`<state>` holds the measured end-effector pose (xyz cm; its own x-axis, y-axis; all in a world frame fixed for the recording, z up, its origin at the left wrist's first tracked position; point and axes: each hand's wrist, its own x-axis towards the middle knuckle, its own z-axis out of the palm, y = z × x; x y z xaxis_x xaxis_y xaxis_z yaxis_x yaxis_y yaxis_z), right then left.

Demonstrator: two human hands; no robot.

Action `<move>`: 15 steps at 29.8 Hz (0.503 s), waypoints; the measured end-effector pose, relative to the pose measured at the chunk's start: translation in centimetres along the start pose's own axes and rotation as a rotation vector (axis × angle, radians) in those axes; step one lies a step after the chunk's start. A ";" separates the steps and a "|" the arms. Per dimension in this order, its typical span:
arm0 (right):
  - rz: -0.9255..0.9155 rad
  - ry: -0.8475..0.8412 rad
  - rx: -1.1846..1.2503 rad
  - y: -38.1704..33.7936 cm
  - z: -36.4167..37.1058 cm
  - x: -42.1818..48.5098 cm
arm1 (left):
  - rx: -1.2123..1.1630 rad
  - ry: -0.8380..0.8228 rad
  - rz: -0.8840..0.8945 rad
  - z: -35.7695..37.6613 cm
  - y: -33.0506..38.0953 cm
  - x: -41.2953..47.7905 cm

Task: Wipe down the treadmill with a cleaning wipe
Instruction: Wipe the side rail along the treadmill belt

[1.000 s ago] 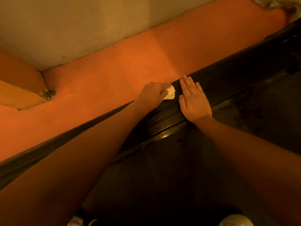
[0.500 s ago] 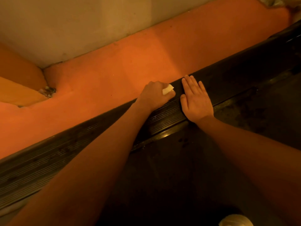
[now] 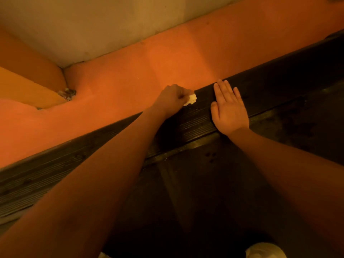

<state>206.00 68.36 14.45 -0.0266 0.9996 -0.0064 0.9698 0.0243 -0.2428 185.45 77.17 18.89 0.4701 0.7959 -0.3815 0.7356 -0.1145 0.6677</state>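
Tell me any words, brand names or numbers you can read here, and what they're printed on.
None can be read. The treadmill's ribbed side rail, its dark belt, the wipe, the orange floor and the wall show no words, numbers or logos.

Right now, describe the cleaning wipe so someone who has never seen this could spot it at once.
Find the treadmill's dark ribbed side rail, running diagonally beside the orange floor. At its outer edge the left hand grips a small crumpled wad, the wipe. It is the only pale, whitish thing on the dark rail.
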 end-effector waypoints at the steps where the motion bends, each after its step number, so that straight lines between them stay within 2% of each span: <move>1: -0.001 0.005 0.003 0.0 0.0 0.0 | 0.012 -0.033 0.007 -0.6 -0.3 -0.2; 5: -0.004 0.025 0.011 0.3 0.1 -0.1 | 0.007 -0.169 -0.001 -4.0 -3.2 -2.0; 10: -0.005 0.005 0.009 0.1 -0.2 0.0 | -0.039 -0.199 -0.065 -6.3 -7.5 -5.5; 15: -0.008 0.039 0.031 0.2 0.0 -0.1 | 0.113 -0.222 -0.014 -7.8 -9.1 -7.3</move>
<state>206.22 68.28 14.43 -0.0242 0.9992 0.0331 0.9616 0.0324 -0.2724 171.55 77.02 20.55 0.5457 0.6492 -0.5298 0.7869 -0.1798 0.5903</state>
